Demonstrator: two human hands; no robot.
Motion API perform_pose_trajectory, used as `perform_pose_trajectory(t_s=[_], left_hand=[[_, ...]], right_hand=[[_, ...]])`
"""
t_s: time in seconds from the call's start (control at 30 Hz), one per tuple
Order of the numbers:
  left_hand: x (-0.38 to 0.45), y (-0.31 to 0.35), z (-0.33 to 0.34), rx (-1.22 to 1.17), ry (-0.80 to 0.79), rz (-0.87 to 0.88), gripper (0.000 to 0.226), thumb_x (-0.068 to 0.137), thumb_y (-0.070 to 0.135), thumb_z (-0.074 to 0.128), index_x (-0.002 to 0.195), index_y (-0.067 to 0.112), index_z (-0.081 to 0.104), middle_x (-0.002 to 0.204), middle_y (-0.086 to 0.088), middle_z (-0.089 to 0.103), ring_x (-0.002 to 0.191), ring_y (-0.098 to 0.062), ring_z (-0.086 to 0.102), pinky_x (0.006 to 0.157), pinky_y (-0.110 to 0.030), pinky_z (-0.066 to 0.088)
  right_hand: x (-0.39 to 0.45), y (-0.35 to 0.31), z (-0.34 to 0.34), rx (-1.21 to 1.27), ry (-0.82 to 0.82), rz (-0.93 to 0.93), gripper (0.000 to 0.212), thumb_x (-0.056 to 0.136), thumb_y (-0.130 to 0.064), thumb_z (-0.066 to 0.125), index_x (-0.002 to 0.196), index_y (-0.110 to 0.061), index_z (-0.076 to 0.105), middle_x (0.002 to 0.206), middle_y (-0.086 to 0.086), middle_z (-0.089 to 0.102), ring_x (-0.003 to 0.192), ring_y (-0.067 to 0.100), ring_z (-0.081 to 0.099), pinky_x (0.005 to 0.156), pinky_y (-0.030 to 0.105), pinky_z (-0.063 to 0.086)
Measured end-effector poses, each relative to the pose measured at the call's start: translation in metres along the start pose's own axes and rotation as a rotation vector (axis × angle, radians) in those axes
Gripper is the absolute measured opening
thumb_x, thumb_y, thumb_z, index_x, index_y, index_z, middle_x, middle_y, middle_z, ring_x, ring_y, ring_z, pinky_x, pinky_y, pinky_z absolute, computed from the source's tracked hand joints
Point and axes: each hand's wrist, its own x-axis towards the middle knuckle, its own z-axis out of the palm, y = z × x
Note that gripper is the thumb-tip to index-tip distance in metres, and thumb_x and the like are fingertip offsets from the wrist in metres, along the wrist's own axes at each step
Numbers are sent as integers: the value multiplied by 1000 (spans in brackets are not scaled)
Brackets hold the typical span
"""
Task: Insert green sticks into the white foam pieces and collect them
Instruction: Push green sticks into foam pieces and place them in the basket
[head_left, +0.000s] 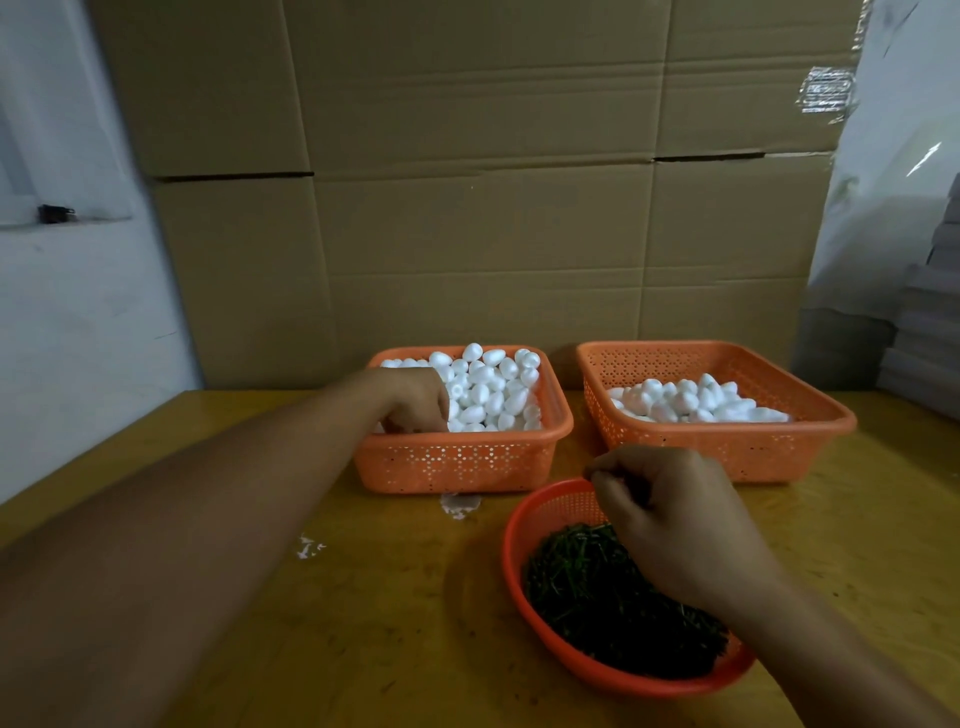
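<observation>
Showing a seated worker's two bare arms reaching over a yellow-brown wooden table (395, 597). The left hand (415, 400) dips into the near left corner of the left orange basket (457, 460), its fingers curled down among the white foam pieces (491, 389); whether a piece is actually pinched cannot be told, since the fingertips are buried from view. These egg-shaped pieces heap this basket to its rim.

The right hand (670, 514) hangs above the far rim of the round orange basket (524, 551), fingers curled in with thumb and fingertips drawn together at the upper left of the hand (anything pinched there is too small and dark to make out). Under that hand lies a dense dark mass of green sticks (597, 597), filling the round basket's floor.

The right orange basket (727, 452) stands just beside the left one, apart from it by a narrow gap, and holds a shallower layer of white pieces (691, 402); whether sticks are set in them cannot be seen. The round basket sits nearer the worker, in front of the gap between the two square baskets.

Behind the table rise stacked cardboard boxes (483, 182). A few white scuffs (460, 506) mark the tabletop near the left basket.
</observation>
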Motion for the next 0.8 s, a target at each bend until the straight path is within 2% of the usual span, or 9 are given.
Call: perform_pose_trajectory(t_s=[0.13,0.2,0.23,0.3,0.37,0.53,0.6,0.67,0.8], left_hand=[[13,3,5,144,6,2,23,87,43,69,108,33,73,116,7,59,95,-11,57,82,-29,55],[16,5,7,139,-11,2,21,84,43,70,104,38,72,118,10,59,98,-11,56,82,-29,52],[17,6,8,129,-25,4,27,80,43,70,107,40,70,121,10,59,100,-13,56,84,-30,51],[18,9,10,136,-35,10,50,72,45,70,121,39,65,129,7,55,111,-18,53,96,-37,49],[20,10,11,146,-31,17,48,77,42,70,125,36,64,134,4,52,119,-21,50,104,-43,46],[28,8,17,140,-57,2,33,87,32,69,120,30,67,133,3,57,120,-20,51,105,-40,44],[30,8,20,172,-23,-13,28,87,37,68,115,33,66,134,5,56,127,-22,45,111,-44,36],[30,8,21,197,0,-20,35,87,40,67,122,35,63,136,3,54,131,-24,41,114,-47,30],[28,11,20,88,-5,-3,43,89,27,68,130,22,60,135,-5,57,126,-26,50,110,-46,41]], right_hand=[[-1,-2,0,-1,-15,-15,13,92,-26,64,95,-29,77,62,-16,67,50,2,58,48,25,41],[-1,-2,0,0,-20,-15,13,92,-25,64,94,-29,77,64,-14,69,52,3,60,49,27,46],[-1,-2,1,2,-22,-16,13,92,-25,64,94,-30,76,64,-15,69,52,2,60,49,26,45],[-1,-1,2,-1,-26,-22,14,92,-26,64,95,-31,76,65,-16,69,53,1,61,50,27,47],[-2,-1,3,-9,-26,-23,13,92,-26,64,95,-32,76,67,-17,69,55,1,62,53,33,53],[-3,1,5,-18,-40,-26,13,92,-28,63,95,-33,75,61,-15,67,51,4,60,49,34,52],[-3,2,6,-20,-41,-25,12,92,-28,63,94,-33,74,61,-13,67,51,6,60,50,38,53],[-3,2,6,-22,-48,-19,12,92,-28,64,94,-33,74,61,-12,68,50,6,59,51,40,54],[-3,1,6,-28,-40,-16,12,92,-29,64,94,-32,75,62,-15,67,52,4,60,53,39,54]])
